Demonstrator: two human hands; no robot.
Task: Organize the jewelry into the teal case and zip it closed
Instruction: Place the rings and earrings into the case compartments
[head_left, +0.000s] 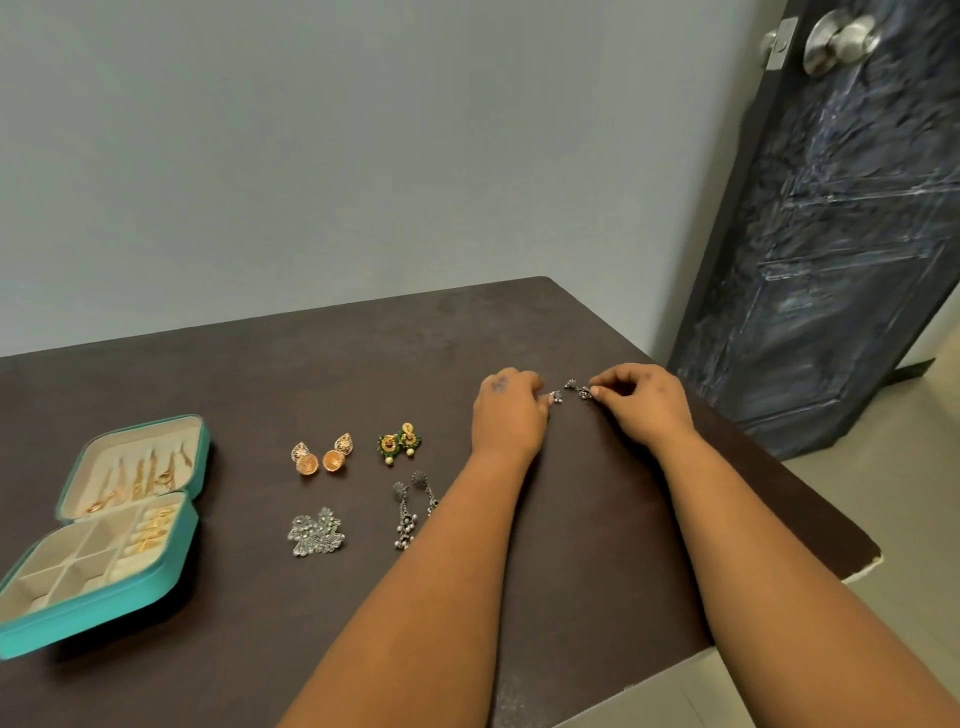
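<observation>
1. Both bare forearms reach in from the bottom edge of the head view across the dark brown table, and the left forearm covers the lower right part of the long silver drop earrings
2. Left hand is curled knuckles-up near the far right of the table, its fingertips pinched narrowly on a small silver earring
3. Right hand sits just beside it, thumb and forefinger pinched on a second small silver earring; whether either piece is off the tabletop cannot be told
4. Teal case lies open and flat at the far left of the table, well apart from both hands, with gold pieces in the lid and along the right side of the base, whose square compartments look bare
5. Between case and hands lie the orange-gold jhumka pair, the green and gold pair and the silver fan-shaped pair, all loose on the table
6. Beyond the table's right corner stands a dark marbled door with a metal knob, and a pale grey wall rises behind the table
</observation>
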